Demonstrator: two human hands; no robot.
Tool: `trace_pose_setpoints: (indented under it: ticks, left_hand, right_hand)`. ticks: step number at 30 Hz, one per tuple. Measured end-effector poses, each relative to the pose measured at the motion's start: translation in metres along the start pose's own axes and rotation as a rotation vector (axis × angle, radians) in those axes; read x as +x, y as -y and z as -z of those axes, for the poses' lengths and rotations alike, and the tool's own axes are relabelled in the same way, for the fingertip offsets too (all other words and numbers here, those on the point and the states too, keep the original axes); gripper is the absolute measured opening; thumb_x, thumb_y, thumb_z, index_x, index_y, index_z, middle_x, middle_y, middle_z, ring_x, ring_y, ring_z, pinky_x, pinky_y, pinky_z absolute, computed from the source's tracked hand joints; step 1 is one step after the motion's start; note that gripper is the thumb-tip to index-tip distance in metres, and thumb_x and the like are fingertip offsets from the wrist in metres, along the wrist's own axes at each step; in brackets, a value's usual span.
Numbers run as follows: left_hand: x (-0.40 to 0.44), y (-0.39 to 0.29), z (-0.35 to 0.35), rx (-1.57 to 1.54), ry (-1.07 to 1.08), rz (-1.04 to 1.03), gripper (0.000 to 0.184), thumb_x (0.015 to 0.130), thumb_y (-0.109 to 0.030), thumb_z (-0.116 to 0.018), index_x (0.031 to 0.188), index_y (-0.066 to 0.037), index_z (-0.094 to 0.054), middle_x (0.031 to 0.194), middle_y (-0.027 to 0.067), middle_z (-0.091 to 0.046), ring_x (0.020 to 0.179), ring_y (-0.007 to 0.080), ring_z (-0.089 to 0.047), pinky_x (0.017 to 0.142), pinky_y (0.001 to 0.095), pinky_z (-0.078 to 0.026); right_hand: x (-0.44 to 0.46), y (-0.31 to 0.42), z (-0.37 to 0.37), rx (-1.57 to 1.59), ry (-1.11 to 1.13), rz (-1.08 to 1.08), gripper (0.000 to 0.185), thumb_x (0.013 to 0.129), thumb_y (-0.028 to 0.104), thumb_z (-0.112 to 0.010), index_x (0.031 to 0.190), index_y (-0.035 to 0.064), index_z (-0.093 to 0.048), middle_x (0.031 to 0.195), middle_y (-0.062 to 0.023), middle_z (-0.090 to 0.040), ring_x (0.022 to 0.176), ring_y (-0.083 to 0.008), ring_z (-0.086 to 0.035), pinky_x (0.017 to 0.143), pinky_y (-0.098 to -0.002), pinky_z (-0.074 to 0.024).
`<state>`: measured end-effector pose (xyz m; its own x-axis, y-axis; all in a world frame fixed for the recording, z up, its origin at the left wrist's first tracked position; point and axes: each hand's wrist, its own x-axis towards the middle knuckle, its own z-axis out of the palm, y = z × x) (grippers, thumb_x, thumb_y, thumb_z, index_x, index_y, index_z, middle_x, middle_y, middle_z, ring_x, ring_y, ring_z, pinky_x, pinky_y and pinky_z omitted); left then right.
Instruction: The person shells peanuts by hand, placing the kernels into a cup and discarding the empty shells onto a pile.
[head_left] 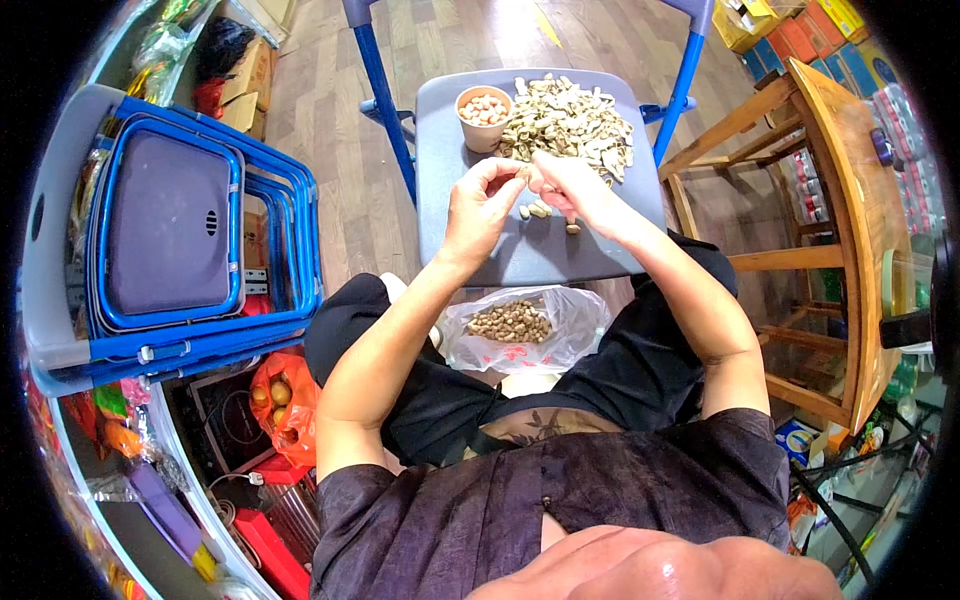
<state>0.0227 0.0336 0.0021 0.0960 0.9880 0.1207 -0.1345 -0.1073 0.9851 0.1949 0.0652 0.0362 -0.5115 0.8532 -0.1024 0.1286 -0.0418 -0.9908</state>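
Note:
Both hands meet over the middle of a grey chair seat [450,220]. My left hand [484,200] pinches a small tan piece, seemingly a peanut, between thumb and fingertips. Against it, my right hand [568,188] has its fingers curled; what they hold is too small to make out. A cup [484,136] of shelled pink peanuts stands upright behind my left hand. To the right of the cup spreads a heap of pale shells [575,120]. Several loose pieces [536,210] lie on the seat below my hands.
Between my legs rests a clear plastic bag [580,318] with unshelled peanuts [510,321]. Folded blue-framed chairs [175,220] stand at the left, near an orange bag [282,400]. At the right is a wooden stool [835,200], with boxes [810,40] behind it.

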Motion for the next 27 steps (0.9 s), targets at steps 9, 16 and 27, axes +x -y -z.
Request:
trace_pose_setpoints:
  ticks: [9,16,27]
  left_hand:
    - [-0.001,-0.004,-0.001,0.183,-0.057,-0.038,0.015,0.086,-0.009,-0.067,0.099,-0.002,-0.065,0.091,0.0020,-0.065,0.078,0.0069,-0.056,0.069,0.0231,-0.047]
    - [0.000,-0.006,-0.001,0.008,-0.044,0.011,0.016,0.086,-0.009,-0.066,0.100,-0.001,-0.065,0.092,0.0030,-0.067,0.079,0.0075,-0.060,0.072,0.0227,-0.048]
    - [0.001,-0.010,0.005,-0.176,0.035,0.012,0.009,0.087,-0.007,-0.063,0.095,-0.001,-0.062,0.084,0.0031,-0.065,0.076,0.0080,-0.060,0.072,0.0232,-0.049]
  right_hand:
    - [-0.002,0.004,-0.001,0.502,0.151,-0.399,0.039,0.096,0.050,-0.045,0.084,0.0143,-0.056,0.065,0.0083,-0.034,0.054,-0.0035,-0.026,0.046,-0.0196,-0.0200]
    - [-0.001,0.008,-0.002,0.492,0.154,-0.429,0.037,0.096,0.048,-0.046,0.080,0.0151,-0.052,0.066,0.0093,-0.034,0.054,-0.0027,-0.025,0.047,-0.0182,-0.0199]
    - [0.003,0.007,-0.002,0.594,0.278,-0.460,0.039,0.096,0.049,-0.042,0.083,0.0130,-0.052,0.063,0.0095,-0.033,0.051,-0.0030,-0.025,0.045,-0.0185,-0.0197]
